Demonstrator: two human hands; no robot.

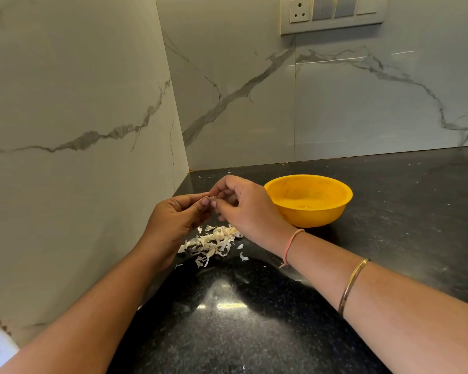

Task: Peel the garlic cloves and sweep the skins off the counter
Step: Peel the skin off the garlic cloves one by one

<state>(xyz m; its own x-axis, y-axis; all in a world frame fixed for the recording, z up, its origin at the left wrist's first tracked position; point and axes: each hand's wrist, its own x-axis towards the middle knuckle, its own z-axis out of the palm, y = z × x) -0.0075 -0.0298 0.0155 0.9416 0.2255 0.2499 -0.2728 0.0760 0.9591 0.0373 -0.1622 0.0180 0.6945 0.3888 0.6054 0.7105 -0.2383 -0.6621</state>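
A small garlic clove [212, 198] is held above the black counter [254, 319], pinched between both hands. My left hand [177, 217] grips it from the left with thumb and forefinger. My right hand [243, 206] pinches it from the right, fingers curled at its tip. Below the hands lies a pile of white garlic skins [210, 242] mixed with a few cloves [222, 233]. Most of the held clove is hidden by my fingertips.
A yellow bowl [335, 194] stands on the counter just right of my right hand, with a small pale piece inside. Marble walls meet in a corner behind the hands. A switch panel [332, 13] sits high on the back wall.
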